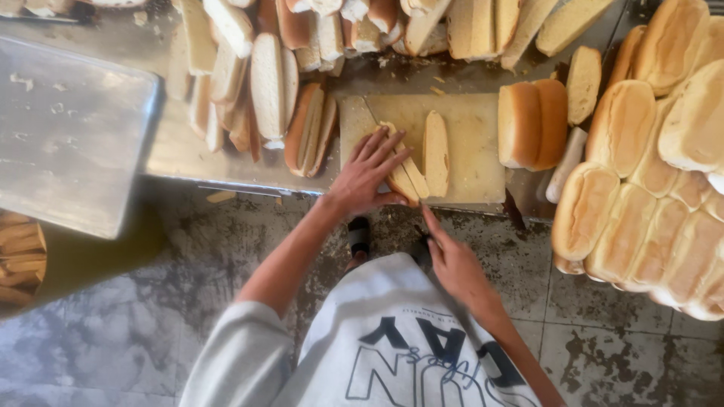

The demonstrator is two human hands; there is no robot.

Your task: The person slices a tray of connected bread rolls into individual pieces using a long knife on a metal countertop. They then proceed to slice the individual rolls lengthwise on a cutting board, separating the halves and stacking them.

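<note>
My left hand [367, 175] rests on a few cut bread slices [407, 175] at the near edge of a pale cutting board [475, 143], fingers spread on top and thumb against the near side. Another half loaf [436, 153] lies just right of them on the board. My right hand [455, 265] is below the table edge, close to my body, and seems closed around a dark, thin knife [424, 240], which is blurred.
Whole loaves [637, 218] are stacked at the right, and two more [532, 123] stand beside the board. Several sliced loaves [265, 83] are piled at the back. A metal tray [68, 136] sits at the left. The tiled floor [188, 301] is stained.
</note>
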